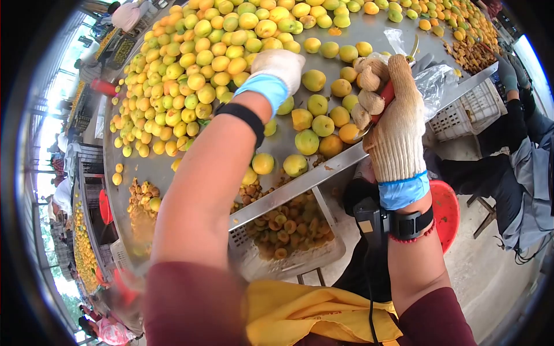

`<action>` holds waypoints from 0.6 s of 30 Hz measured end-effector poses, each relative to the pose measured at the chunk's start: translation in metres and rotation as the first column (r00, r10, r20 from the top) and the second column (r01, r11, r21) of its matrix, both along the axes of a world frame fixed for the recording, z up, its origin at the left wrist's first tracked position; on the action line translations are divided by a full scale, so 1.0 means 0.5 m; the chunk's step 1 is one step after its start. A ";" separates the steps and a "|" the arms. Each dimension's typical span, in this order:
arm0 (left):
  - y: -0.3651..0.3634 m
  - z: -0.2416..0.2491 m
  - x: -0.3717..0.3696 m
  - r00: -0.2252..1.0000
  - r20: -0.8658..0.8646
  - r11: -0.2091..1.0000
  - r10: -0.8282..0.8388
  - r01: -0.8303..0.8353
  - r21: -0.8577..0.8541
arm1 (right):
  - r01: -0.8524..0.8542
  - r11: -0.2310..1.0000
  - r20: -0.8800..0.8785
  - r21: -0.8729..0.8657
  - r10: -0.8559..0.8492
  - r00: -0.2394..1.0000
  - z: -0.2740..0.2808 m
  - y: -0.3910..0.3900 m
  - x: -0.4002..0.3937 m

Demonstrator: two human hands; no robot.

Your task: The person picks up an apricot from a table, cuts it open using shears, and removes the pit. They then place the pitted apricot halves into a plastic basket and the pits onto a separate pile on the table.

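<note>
I'm in an open-sided fruit-processing shed, at a sorting line. The long metal worktop point(369, 34) in front of me is heaped with yellow fruit point(196, 63) from edge to edge. Under its near edge sits a plastic crate point(288, 254) full of halved fruit. More crates point(467, 109) stand at the far right corner, other workers point(519, 132) sit alongside, and the floor point(490, 271) is bare concrete.
</note>
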State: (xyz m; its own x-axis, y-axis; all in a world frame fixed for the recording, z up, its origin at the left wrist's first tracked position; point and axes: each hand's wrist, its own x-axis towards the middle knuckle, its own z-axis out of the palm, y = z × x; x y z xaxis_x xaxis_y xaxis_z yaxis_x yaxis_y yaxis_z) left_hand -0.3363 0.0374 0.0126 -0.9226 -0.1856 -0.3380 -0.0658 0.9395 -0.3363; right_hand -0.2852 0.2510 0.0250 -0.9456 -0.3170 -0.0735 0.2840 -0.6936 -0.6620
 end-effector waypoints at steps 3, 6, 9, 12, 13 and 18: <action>-0.016 0.051 0.091 0.924 -0.301 0.839 0.237 -0.039 0.543 | 0.051 0.999 0.012 -0.013 -0.050 0.999 0.003 -0.001 0.006; -0.041 0.123 0.218 0.843 -0.123 0.133 0.524 0.062 0.989 | 0.079 0.997 0.075 -0.006 -0.079 0.994 0.014 0.001 0.012; -0.067 0.171 0.376 0.789 0.003 -0.238 0.615 0.182 0.954 | 0.051 0.998 0.023 0.037 -0.052 0.998 0.014 -0.002 0.010; -0.140 0.168 0.597 0.734 -0.019 -0.253 0.679 0.258 0.932 | -0.057 0.997 -0.010 0.048 0.057 0.998 0.005 -0.002 0.006; -0.151 0.173 0.685 0.648 -0.005 -0.210 0.762 0.253 0.944 | -0.125 0.992 -0.057 0.015 0.126 0.990 -0.005 -0.003 0.005; -0.188 0.171 1.157 0.137 -0.003 -0.018 0.991 0.154 0.988 | -0.164 0.974 -0.152 0.155 0.187 0.970 -0.024 -0.024 0.022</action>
State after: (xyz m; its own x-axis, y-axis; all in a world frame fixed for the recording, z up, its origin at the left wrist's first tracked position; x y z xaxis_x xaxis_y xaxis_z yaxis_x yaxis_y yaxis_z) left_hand 0.2424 -0.0564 0.0980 -0.4855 -0.8648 -0.1281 -0.1937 -0.0365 0.9804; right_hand -0.2743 0.2391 0.0128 -0.8787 -0.4768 0.0232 0.2718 -0.5397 -0.7968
